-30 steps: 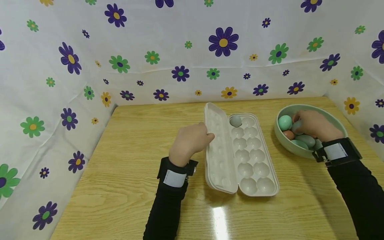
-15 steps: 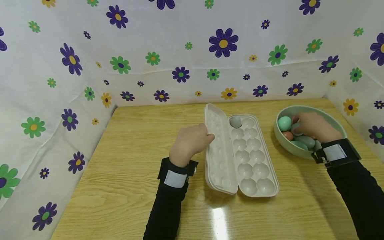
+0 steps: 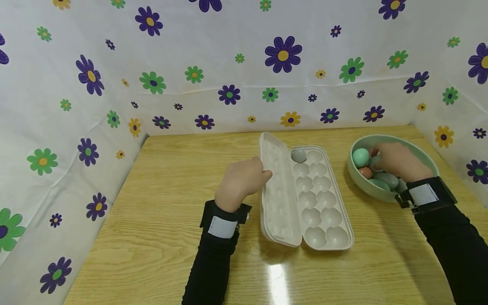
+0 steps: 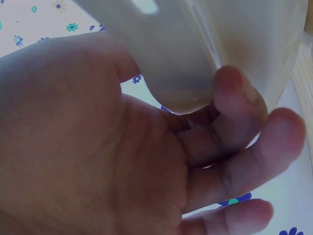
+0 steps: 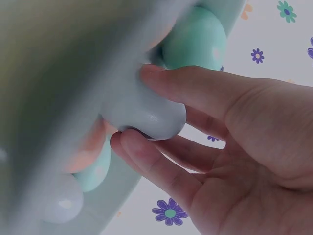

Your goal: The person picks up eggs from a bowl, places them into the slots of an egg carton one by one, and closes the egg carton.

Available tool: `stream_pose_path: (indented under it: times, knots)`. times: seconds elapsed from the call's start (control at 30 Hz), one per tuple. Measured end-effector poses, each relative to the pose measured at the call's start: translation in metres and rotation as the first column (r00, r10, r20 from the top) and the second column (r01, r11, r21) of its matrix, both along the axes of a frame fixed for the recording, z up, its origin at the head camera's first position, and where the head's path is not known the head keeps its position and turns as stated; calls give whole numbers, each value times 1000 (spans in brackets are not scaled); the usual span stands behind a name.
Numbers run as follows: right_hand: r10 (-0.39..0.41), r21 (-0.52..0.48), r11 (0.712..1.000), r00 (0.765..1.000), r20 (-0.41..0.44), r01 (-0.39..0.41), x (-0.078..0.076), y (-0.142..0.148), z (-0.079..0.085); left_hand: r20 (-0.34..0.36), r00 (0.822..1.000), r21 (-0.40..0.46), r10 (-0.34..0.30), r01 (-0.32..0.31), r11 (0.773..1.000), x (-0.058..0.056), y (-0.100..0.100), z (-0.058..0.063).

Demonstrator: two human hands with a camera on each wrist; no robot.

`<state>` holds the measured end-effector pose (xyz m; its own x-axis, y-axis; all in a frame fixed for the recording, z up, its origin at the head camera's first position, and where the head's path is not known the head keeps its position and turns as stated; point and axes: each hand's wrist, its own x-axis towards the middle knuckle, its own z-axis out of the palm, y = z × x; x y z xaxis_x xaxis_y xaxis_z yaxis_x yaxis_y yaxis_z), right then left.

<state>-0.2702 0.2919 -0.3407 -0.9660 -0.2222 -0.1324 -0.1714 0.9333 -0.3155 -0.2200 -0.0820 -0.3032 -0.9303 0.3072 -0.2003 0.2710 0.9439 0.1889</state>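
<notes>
A white egg carton (image 3: 346,220) lies open on the wooden table, its lid (image 3: 280,203) tilted up on the left. My left hand (image 3: 242,182) grips the lid's outer edge, thumb over the top; in the left wrist view its fingers (image 4: 230,93) curl round the pale plastic. One grey egg (image 3: 299,155) sits in the far left cup. My right hand (image 3: 400,159) reaches into a pale green bowl (image 3: 358,180) on the right. Thumb and fingers pinch a grey egg (image 5: 156,115) there, among others.
Beside the right hand in the bowl lie a mint egg (image 3: 360,157), a brown egg (image 3: 365,172) and several grey-green eggs (image 3: 386,180). A white flowered cloth (image 3: 228,55) rises behind the table (image 3: 160,212) and along both sides.
The view shifts very slightly. Both hands stay where they were, the left on the lid and the right on the egg in the bowl.
</notes>
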Motion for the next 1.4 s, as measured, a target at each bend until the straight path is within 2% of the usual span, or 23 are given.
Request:
stream_pose_path:
  times: [0.27,0.5,0.57,0.7,0.8,1.0,1.2,1.4]
  knots:
    - [-32,-1,999,999,6,32,2,-5,10,0,1000,2,5,-5,1000,-1,0,0]
    - [-46,24,999,999,-12,47,3,-14,25,1,1000,7,1,-1,1000,-2,0,0]
    - [-44,29,999,998,-36,45,4,-17,31,-1,1000,5,2,-2,1000,-2,-1,1]
    - [2,110,994,988,-151,15,8,-23,41,-1,1000,5,3,-3,1000,-1,-1,2]
    - [31,158,988,981,-190,-1,10,-29,46,3,1000,6,4,-4,1000,-1,-1,1]
    - [30,106,994,991,-127,-17,10,-41,54,13,1000,2,7,-7,1000,0,-1,-1]
    - [-6,31,999,999,-39,7,8,-52,55,28,1000,-1,4,-4,1000,1,-2,-1]
    - [-1,33,999,999,-39,2,6,-61,57,9,1000,-3,0,0,1000,1,-2,0]
